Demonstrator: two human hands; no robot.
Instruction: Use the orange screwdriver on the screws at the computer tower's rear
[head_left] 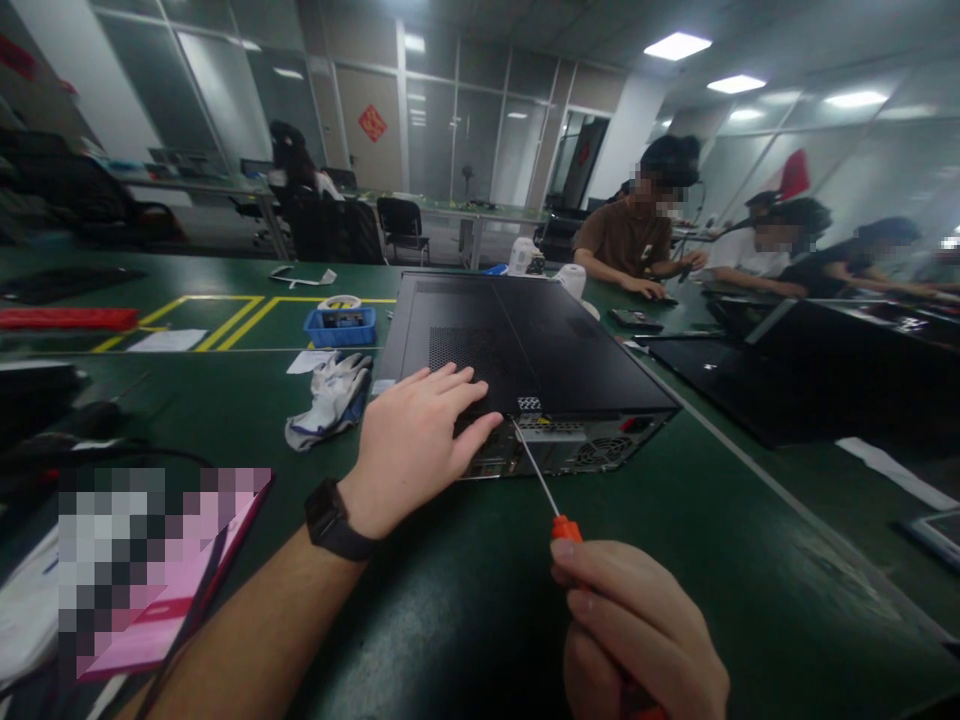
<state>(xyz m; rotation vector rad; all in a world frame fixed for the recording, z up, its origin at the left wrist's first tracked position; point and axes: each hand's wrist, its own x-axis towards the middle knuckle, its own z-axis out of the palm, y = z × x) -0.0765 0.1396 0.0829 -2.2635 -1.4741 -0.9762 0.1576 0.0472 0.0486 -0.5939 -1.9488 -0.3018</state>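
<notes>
Well, the boxy black computer case [570,335], partly perforated, lies on the green tabletop [420,600]. The left hand [412,440] spreads across it — gripping nothing; the right hand [641,630] grips a slim-shafted, orange-handled screwdriver [568,530], tip at the near edge — a crumpled fabric glove [330,398] nearby.

Dim overall, cool light comes from ceiling lamps [678,46], brightest upper right. Soft glare patches on tabletop [420,620]; black computer case [555,340] reads dark. Wide-angle stretch and smear toward edges, background people [628,240] look soft. Blocky pixelation covers part of pink folder [169,610], some heads [670,158].
</notes>
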